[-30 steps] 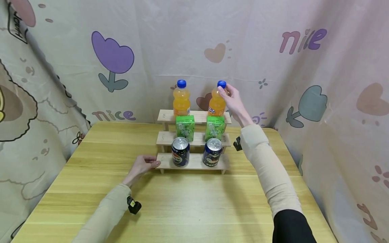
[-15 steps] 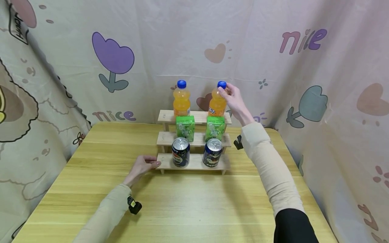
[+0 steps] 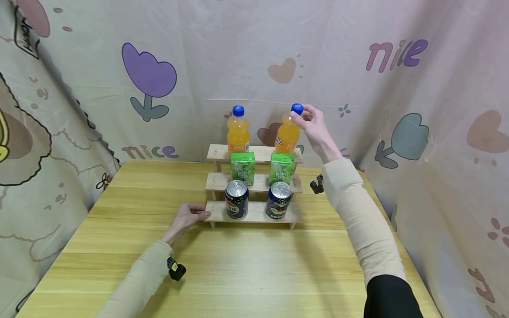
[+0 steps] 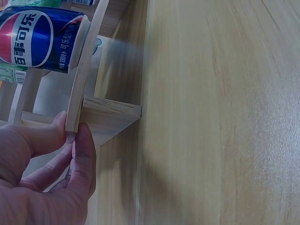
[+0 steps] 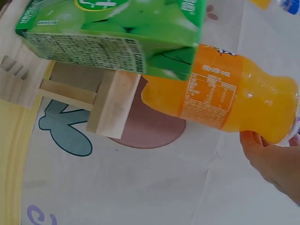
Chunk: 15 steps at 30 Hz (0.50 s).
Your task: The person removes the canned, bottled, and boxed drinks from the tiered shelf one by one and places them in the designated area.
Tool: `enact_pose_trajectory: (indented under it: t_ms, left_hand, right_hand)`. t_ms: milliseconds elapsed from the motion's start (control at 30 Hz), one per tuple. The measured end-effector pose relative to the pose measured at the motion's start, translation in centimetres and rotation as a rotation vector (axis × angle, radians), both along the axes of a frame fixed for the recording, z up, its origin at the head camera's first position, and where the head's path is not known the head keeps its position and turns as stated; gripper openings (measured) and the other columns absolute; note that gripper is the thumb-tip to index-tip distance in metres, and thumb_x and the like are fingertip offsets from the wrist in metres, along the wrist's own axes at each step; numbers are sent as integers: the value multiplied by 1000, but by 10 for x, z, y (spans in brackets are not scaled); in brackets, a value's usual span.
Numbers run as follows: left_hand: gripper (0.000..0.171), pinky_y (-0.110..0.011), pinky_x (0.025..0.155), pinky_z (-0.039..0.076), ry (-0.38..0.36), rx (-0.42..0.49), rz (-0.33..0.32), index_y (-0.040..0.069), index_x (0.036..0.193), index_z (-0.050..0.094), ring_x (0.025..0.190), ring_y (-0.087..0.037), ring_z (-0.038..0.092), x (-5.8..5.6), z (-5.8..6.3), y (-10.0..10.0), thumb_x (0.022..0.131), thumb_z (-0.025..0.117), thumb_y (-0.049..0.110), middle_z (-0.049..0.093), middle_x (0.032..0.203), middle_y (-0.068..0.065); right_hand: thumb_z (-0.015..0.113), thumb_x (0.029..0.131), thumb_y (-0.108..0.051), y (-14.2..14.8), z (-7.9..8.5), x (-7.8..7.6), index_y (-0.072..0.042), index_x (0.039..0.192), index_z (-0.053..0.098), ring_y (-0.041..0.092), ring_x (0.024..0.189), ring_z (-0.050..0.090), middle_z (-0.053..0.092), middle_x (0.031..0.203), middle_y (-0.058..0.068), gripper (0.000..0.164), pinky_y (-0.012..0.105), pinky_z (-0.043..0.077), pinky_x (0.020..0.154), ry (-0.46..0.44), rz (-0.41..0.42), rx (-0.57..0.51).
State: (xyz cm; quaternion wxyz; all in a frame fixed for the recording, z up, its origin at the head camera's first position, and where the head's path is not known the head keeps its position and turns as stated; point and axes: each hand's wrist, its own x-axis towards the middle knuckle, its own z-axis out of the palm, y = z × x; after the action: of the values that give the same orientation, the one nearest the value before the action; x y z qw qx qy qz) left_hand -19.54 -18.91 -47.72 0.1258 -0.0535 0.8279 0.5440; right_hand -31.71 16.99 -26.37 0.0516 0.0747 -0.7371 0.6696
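My left hand [image 3: 187, 218] pinches the left end of the bottom shelf of a three-step wooden display rack [image 3: 254, 213]; in the left wrist view thumb and fingers lie on either face of the board [image 4: 78, 101]. With my right hand [image 3: 314, 128] I grip an orange soda bottle [image 3: 287, 134] just below its blue cap. The bottle leans to the right over the right end of the top shelf. In the right wrist view its base shows at the shelf end, partly behind a green drink carton [image 5: 112, 37].
A second orange soda bottle [image 3: 238, 132] stands on the top shelf's left. Two green cartons [image 3: 242, 168] occupy the middle shelf, and two dark blue cola cans [image 3: 236, 199] the bottom one. A patterned curtain [image 3: 207, 66] hangs behind the wooden table [image 3: 246, 269].
The right hand has moved right and slightly up, and the bottle it grips has gone from upright to tilted rightward. My left hand stays in place on the shelf end.
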Motion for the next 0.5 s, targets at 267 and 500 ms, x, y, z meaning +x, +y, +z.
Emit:
enact_pose_trajectory:
  t_ms: [267,500]
  left_hand:
    - [43,-29,85,55,6,8,-1,-11,123,62,92,-16,65,0,1,0,92,73,15,70,114,-24]
    - [40,-26,82,54,15,13,-1,-11,121,62,89,-14,64,0,-1,0,92,73,14,71,111,-23]
  right_hand:
    - [71,94,-16,20,8,6,-16,104,63,13,96,53,64,83,-9,13,34,39,107,-37,-47,-77]
    - [75,90,-16,46,8,13,-16,105,65,14,97,55,69,82,-9,18,34,38,109,-57,-106,-154]
